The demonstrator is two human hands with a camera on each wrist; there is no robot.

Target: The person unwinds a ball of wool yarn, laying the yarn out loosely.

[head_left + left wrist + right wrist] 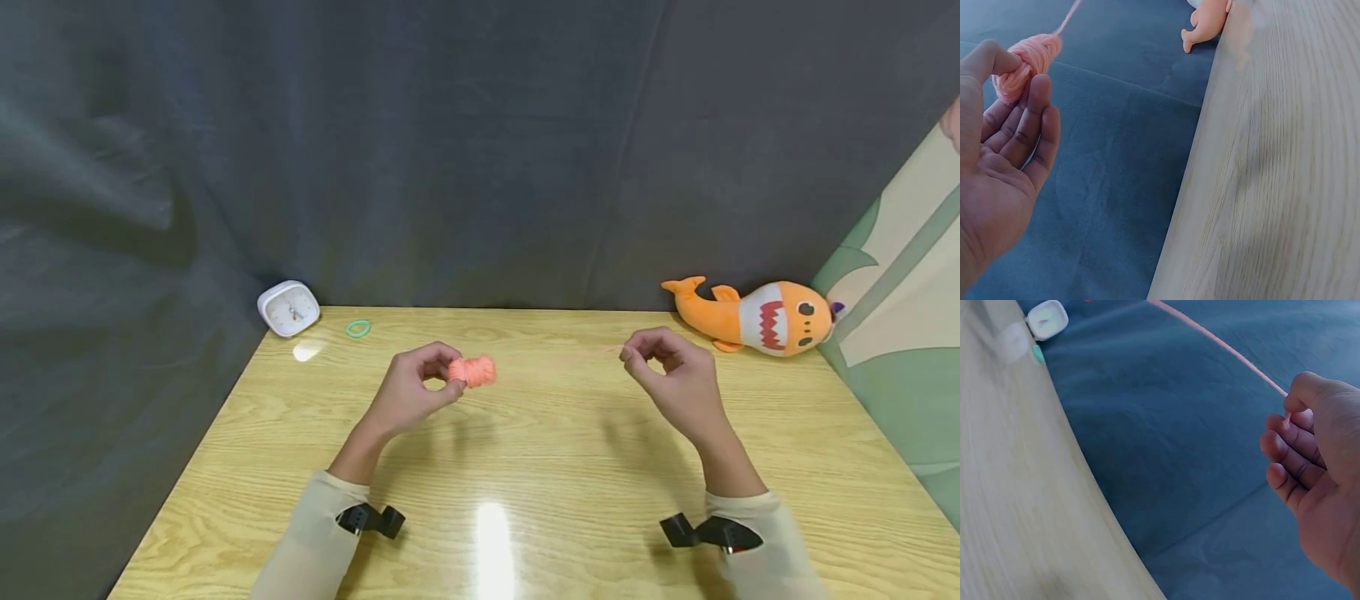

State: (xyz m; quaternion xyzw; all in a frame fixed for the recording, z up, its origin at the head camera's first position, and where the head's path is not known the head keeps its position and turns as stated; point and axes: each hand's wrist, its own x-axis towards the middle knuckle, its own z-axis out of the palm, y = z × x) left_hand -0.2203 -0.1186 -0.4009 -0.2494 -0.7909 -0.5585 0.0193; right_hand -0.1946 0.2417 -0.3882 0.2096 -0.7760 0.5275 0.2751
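A small wound bundle of pink yarn (476, 372) is pinched between the thumb and fingers of my left hand (415, 387), above the middle of the table. In the left wrist view the yarn bundle (1030, 62) shows its wraps, and one strand leaves its upper end. My right hand (673, 379) is well to the right, pinching the end of that pink strand (1229, 350) between thumb and forefinger. The strand runs taut toward the left in the right wrist view, with a short tail below the pinch. From the head it is barely visible.
At the table's back left stands a white clock (290, 309), with a green ring (357, 328) beside it. An orange shark plush (757, 318) lies at the back right. A dark curtain (465, 158) hangs behind the wooden table (585, 475).
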